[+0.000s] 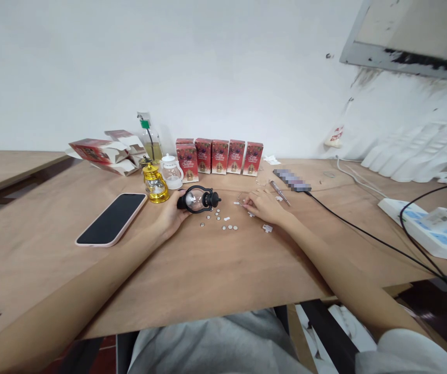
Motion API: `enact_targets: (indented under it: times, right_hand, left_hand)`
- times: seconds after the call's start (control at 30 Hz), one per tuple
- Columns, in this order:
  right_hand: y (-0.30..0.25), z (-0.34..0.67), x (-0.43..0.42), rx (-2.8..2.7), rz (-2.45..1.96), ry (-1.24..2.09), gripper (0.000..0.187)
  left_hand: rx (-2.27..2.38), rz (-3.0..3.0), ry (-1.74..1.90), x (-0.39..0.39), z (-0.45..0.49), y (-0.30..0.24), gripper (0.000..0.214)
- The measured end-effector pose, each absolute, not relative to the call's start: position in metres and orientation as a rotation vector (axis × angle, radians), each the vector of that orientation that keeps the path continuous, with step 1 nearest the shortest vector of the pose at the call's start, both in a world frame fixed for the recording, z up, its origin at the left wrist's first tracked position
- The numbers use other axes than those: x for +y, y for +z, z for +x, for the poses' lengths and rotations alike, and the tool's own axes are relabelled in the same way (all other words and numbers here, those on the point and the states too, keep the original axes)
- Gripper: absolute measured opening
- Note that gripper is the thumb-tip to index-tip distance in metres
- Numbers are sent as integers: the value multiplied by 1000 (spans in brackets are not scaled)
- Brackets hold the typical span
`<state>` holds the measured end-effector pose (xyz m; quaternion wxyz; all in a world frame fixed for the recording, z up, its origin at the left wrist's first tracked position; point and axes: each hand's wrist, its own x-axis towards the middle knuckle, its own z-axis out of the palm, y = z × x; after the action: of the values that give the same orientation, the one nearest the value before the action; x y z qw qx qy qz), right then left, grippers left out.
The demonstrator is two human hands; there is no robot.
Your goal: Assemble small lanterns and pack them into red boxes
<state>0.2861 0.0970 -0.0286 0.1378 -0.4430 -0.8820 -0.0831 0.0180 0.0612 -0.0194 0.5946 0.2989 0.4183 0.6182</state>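
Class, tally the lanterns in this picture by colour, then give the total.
Black lantern, in the left hand: 1
Gold lantern: 1
White lantern: 1
Total: 3, leaving out a dark object partly hidden behind the gold lantern, too unclear to tell.

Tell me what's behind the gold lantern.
Behind the gold lantern, the top of a dark object shows, with a bottle of yellowish liquid farther back. Their lower parts are covered.

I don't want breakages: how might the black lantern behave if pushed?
The black lantern may tip when upright, being taller than wide. Its globe could be fragile, looking clear and glasslike. It's probably light: your left hand alone holds it.
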Motion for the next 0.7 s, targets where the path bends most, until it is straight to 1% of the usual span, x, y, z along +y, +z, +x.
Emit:
enact_targets:
  times: [0.27, 0.43, 0.7]
  right_hand:
    - [-30, 286, 95, -2541, -1315, -138, 13]
    - [-30, 293, 102, -2449, -1286, -83, 17]
    - [-22, 304, 102, -2549, -1273, -247, 12]
  left_hand:
    - [951, 734, 1429, 61, 18, -20, 24]
    - [941, 737, 1436, 60, 18, -21, 23]
    - [930, 744, 1437, 59, 19, -19, 21]
